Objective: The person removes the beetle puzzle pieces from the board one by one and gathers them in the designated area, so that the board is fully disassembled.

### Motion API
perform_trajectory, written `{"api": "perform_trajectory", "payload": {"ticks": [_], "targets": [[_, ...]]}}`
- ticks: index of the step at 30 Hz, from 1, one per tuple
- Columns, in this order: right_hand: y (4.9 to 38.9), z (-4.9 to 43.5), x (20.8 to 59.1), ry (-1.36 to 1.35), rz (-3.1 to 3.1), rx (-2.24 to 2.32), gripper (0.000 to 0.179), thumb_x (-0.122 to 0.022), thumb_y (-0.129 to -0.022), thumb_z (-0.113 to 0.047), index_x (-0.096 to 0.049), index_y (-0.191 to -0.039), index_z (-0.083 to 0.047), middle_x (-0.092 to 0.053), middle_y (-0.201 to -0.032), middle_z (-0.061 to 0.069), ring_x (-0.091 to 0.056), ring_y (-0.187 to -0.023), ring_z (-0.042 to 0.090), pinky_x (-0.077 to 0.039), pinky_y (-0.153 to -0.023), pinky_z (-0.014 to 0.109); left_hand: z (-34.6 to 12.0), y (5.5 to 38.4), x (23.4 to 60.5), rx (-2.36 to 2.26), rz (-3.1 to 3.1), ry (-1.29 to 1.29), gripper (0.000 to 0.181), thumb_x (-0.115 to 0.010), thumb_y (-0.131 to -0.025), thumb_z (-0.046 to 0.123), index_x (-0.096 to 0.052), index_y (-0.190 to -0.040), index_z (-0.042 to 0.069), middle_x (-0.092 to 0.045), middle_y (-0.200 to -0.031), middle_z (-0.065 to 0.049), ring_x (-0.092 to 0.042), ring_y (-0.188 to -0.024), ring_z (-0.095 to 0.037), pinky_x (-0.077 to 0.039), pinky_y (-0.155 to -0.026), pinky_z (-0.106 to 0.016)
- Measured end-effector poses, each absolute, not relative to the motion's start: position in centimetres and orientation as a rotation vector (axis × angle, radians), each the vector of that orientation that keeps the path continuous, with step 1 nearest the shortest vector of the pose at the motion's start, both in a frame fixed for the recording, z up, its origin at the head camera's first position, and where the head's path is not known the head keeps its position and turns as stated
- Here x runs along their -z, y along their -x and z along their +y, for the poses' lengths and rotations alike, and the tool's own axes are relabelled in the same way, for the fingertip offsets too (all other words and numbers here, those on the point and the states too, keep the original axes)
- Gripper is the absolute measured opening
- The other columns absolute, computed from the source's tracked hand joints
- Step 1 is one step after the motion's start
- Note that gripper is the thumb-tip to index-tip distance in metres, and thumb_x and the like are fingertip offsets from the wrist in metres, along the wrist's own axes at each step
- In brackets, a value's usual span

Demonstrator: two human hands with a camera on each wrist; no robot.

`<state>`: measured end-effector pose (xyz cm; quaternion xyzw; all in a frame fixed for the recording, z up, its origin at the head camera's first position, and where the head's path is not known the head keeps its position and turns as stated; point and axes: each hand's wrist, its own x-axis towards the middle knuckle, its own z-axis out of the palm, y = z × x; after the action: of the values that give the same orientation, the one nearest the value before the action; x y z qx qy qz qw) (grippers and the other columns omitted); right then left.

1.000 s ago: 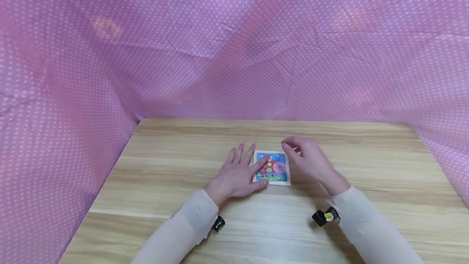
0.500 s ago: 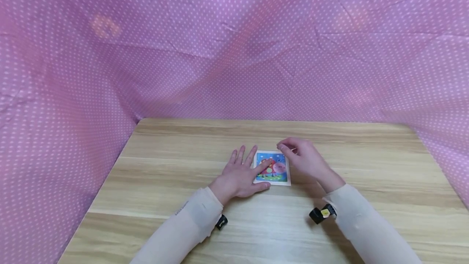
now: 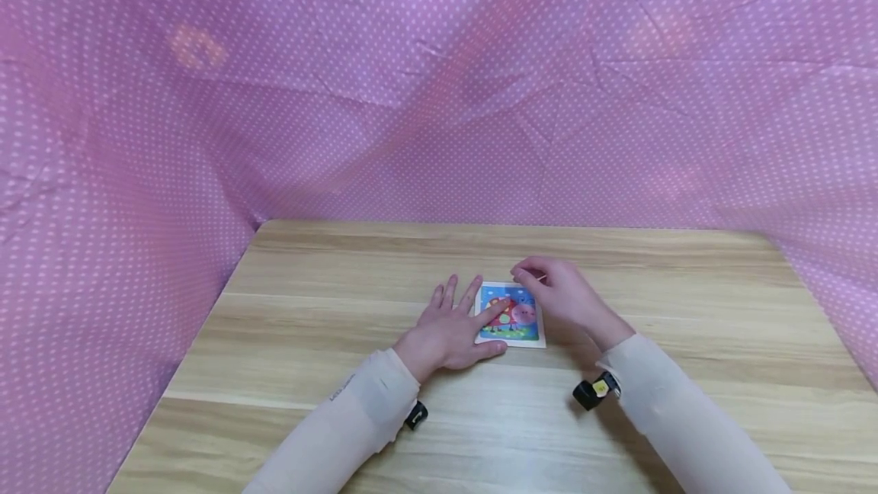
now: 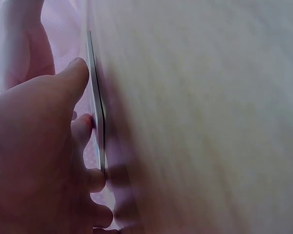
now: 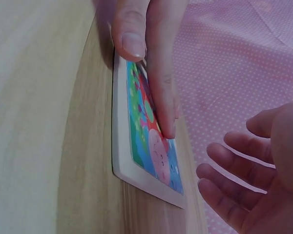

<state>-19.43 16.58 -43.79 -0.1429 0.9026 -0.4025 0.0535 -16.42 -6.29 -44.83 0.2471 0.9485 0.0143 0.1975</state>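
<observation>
A small square picture board (image 3: 531,332) with a white border lies flat on the table. It shows a red ladybird with coloured spots on blue and green. My left hand (image 3: 442,332) is spread over its left side, with the thumb and index finger touching the picture and the other fingers beyond its edge. The left wrist view shows the board edge-on (image 4: 96,105) beside the thumb. Above the far right corner hovers my right hand (image 3: 565,296), its fingers loosely bent. In the right wrist view these bent fingers (image 5: 237,163) hold nothing and stay apart from the board.
The board lies on a wood-grain table (image 3: 309,326). Pink cloth with white dots (image 3: 439,97) hangs behind the table and at both sides. Small black cameras (image 3: 586,395) are strapped at both wrists, over pale sleeves.
My right hand has moved left along the board's far edge, its sleeve following. The left hand has shifted slightly right on the board, which stays nearly in place.
</observation>
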Motion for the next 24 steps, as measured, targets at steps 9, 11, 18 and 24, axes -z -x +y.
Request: {"api": "perform_trajectory", "payload": {"ticks": [9, 11, 18, 24], "targets": [[21.2, 16.2, 44.3, 0.582, 2.694, 1.074, 0.024, -0.065, -0.109, -0.023, -0.078, -0.125, -0.011, -0.079, -0.117, 0.005, -0.071, -0.106, 0.022, -0.058, -0.100, 0.051, -6.3, 16.5, 44.9, -0.026, 2.638, -0.685, 0.078, -0.040, -0.102, 0.081, -0.014, -0.170, 0.052, 0.007, -0.184, -0.007, 0.004, -0.167, -0.052, -0.004, -0.137, -0.062], [21.6, 16.0, 44.3, 0.640, 2.672, 1.036, 0.021, -0.067, -0.108, -0.022, -0.078, -0.124, -0.012, -0.078, -0.115, 0.003, -0.070, -0.106, 0.021, -0.058, -0.101, 0.050, -6.3, 16.5, 44.9, -0.022, 2.633, -0.688, 0.079, -0.041, -0.102, 0.081, -0.015, -0.170, 0.052, 0.007, -0.184, -0.007, 0.004, -0.167, -0.052, -0.005, -0.136, -0.062], [22.8, 15.2, 44.7, 0.777, 2.644, 0.921, 0.017, -0.069, -0.107, -0.019, -0.079, -0.120, -0.014, -0.079, -0.115, 0.000, -0.069, -0.104, 0.015, -0.058, -0.100, 0.046, -6.2, 16.5, 44.7, -0.042, 2.615, -0.698, 0.078, -0.042, -0.103, 0.079, -0.015, -0.171, 0.051, 0.007, -0.184, -0.008, 0.005, -0.166, -0.053, -0.005, -0.136, -0.063], [23.7, 14.6, 45.2, 0.884, 2.616, 0.876, 0.015, -0.069, -0.106, -0.015, -0.080, -0.116, -0.011, -0.078, -0.111, 0.001, -0.069, -0.101, 0.015, -0.058, -0.097, 0.043, -6.4, 16.5, 44.7, -0.065, 2.620, -0.698, 0.072, -0.040, -0.107, 0.074, -0.018, -0.171, 0.050, 0.003, -0.184, -0.010, 0.003, -0.167, -0.053, -0.006, -0.137, -0.062]]}}
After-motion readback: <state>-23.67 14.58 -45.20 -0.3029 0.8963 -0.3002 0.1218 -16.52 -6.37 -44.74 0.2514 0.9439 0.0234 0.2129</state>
